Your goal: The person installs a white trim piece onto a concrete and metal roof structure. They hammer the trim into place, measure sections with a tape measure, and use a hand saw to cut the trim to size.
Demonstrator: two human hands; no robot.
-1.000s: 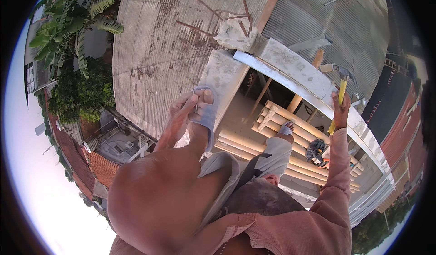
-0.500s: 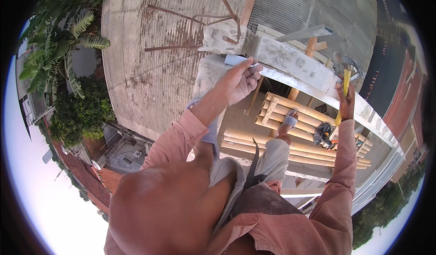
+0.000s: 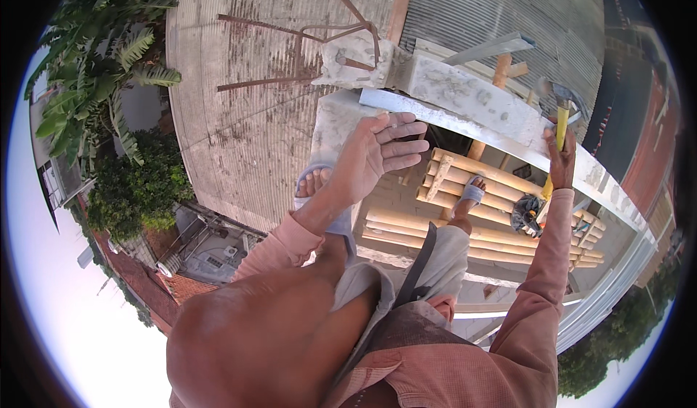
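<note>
My left hand (image 3: 374,154), its fingers stretched and apart, hovers just below a long silvery metal strip (image 3: 443,121) along a whitish concrete beam (image 3: 465,88); I see no object clearly in it. My right hand (image 3: 562,160) grips a yellow-handled hammer (image 3: 563,121) upright at the beam's right part, head away from me. My sandalled left foot (image 3: 314,184) rests on a concrete ledge (image 3: 330,136); my other foot (image 3: 470,194) is over bamboo poles (image 3: 465,168) below, beside a dark bundle (image 3: 524,212) of gear.
Rusty bent rebar (image 3: 337,27) sticks out of a concrete stub (image 3: 337,70). Corrugated roofs (image 3: 225,117) lie beyond the beam and to the left. A drop with a lower yard (image 3: 218,252) and trees (image 3: 145,176) is at the left. A loose metal channel (image 3: 490,45) juts over the beam.
My left hand came up from beside my left foot to the metal strip, then dropped slightly and spread its fingers. My right hand, with the hammer, shifted slightly right.
</note>
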